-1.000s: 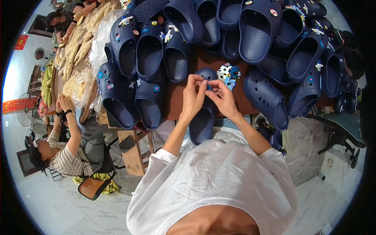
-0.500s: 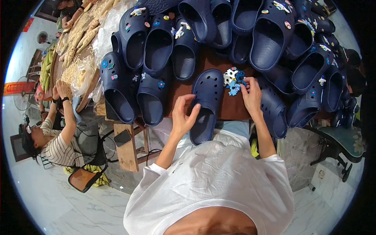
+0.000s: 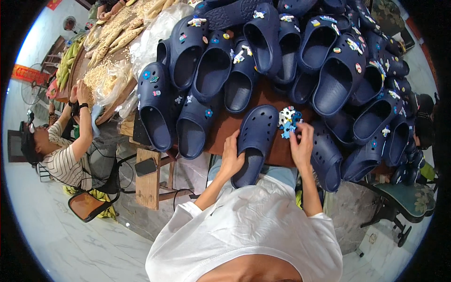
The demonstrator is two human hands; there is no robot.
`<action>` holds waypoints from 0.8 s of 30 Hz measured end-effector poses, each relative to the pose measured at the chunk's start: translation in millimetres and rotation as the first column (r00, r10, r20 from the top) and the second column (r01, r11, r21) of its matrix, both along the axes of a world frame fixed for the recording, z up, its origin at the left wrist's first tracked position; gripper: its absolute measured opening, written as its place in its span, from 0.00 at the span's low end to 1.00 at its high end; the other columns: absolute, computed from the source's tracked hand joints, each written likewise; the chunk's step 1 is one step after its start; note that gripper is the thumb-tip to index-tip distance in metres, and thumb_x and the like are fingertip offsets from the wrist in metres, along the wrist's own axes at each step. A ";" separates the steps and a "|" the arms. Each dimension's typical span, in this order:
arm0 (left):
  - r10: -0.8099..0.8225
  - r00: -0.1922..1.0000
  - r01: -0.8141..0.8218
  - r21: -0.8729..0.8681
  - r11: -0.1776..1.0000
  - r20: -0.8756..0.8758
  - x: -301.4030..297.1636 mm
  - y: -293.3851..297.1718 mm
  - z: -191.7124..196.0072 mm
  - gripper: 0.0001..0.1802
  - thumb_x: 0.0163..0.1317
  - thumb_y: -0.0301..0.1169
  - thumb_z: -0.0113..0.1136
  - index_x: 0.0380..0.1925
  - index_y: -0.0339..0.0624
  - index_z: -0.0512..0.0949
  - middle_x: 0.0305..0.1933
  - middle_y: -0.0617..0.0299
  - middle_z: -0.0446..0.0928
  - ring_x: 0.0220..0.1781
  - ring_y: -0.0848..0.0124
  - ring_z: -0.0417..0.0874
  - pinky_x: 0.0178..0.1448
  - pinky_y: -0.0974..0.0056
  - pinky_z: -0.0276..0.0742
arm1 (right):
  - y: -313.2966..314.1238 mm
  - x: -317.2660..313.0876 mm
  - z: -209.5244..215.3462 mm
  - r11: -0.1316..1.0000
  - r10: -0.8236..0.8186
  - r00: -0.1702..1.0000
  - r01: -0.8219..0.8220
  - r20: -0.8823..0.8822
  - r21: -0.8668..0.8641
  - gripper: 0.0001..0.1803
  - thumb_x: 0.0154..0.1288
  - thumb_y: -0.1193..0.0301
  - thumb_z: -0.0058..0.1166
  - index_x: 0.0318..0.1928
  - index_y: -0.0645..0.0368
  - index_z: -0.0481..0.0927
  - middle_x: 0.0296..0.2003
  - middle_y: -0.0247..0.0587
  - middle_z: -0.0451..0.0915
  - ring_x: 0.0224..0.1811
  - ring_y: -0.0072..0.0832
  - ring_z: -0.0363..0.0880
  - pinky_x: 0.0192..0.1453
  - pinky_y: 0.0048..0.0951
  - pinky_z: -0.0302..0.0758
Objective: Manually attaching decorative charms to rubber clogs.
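A dark blue clog point(image 3: 254, 141) lies lengthwise on the brown table point(image 3: 225, 127) in front of me, its heel over the near edge. My left hand point(image 3: 231, 157) rests on its left side, fingers spread along the rim. My right hand point(image 3: 301, 143) is at a small heap of blue and white shoe charms point(image 3: 287, 121) just right of the clog's toe, fingertips pinching among them. Whether a charm is held between the fingers I cannot tell.
Many dark blue clogs point(image 3: 282, 56), several with charms, are piled across the table's back and right. At the left a seated person point(image 3: 66, 141) in a striped shirt works at a table of grain and corn point(image 3: 105, 56). A wooden stool point(image 3: 150, 181) with a phone stands below.
Both hands were together on the clog's toe; my right hand has moved right to the charm heap, and my left hand has dropped to the clog's side.
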State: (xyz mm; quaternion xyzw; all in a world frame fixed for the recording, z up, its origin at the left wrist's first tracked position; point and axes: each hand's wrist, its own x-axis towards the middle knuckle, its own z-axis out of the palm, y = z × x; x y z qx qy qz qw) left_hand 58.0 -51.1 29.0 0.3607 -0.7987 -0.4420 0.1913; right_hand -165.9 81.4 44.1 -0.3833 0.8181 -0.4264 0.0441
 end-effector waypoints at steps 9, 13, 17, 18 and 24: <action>0.072 0.987 -0.069 0.020 0.997 -0.147 0.1 9.5 8.4 0.45 0.44 0.14 0.48 0.70 0.36 0.58 0.65 0.40 0.63 0.68 0.44 0.62 0.74 0.48 0.55 | 28.2 94.0 -11.9 0.951 0.296 0.810 -0.298 0.506 -0.079 0.45 0.55 0.67 0.73 0.67 0.68 0.59 0.56 0.54 0.71 0.53 0.37 0.76 0.55 0.36 0.77; 0.070 0.971 -0.078 -0.029 0.997 -0.227 0.6 10.2 18.1 0.44 0.42 0.15 0.47 0.68 0.35 0.61 0.65 0.42 0.64 0.68 0.46 0.62 0.75 0.50 0.54 | 30.2 103.6 -24.2 0.919 0.361 0.783 -0.392 0.507 -0.049 0.51 0.58 0.67 0.72 0.71 0.66 0.49 0.62 0.57 0.68 0.56 0.38 0.76 0.57 0.37 0.77; 0.136 0.940 -0.163 -0.060 0.985 -0.314 -7.1 6.8 34.7 0.43 0.43 0.14 0.49 0.67 0.35 0.63 0.65 0.44 0.65 0.69 0.47 0.63 0.74 0.52 0.56 | 22.3 100.5 -16.9 0.902 0.371 0.773 -0.431 0.515 -0.001 0.47 0.60 0.67 0.70 0.70 0.68 0.51 0.57 0.59 0.74 0.52 0.39 0.79 0.56 0.38 0.78; 0.138 0.938 -0.166 -0.063 0.984 -0.317 -10.5 5.0 37.8 0.43 0.43 0.14 0.49 0.67 0.35 0.63 0.65 0.44 0.65 0.69 0.47 0.63 0.74 0.52 0.56 | 19.1 99.8 -18.2 0.912 0.364 0.796 -0.410 0.484 -0.010 0.43 0.61 0.68 0.67 0.68 0.69 0.55 0.54 0.58 0.76 0.50 0.39 0.80 0.54 0.37 0.79; 0.234 0.853 -0.216 0.093 0.972 -0.467 -28.0 -0.9 61.7 0.43 0.51 0.18 0.63 0.70 0.35 0.58 0.67 0.46 0.62 0.68 0.54 0.67 0.70 0.55 0.65 | -14.5 68.9 16.3 0.943 0.330 0.838 -0.310 0.433 -0.120 0.29 0.63 0.70 0.56 0.63 0.67 0.67 0.48 0.63 0.80 0.50 0.52 0.81 0.54 0.42 0.76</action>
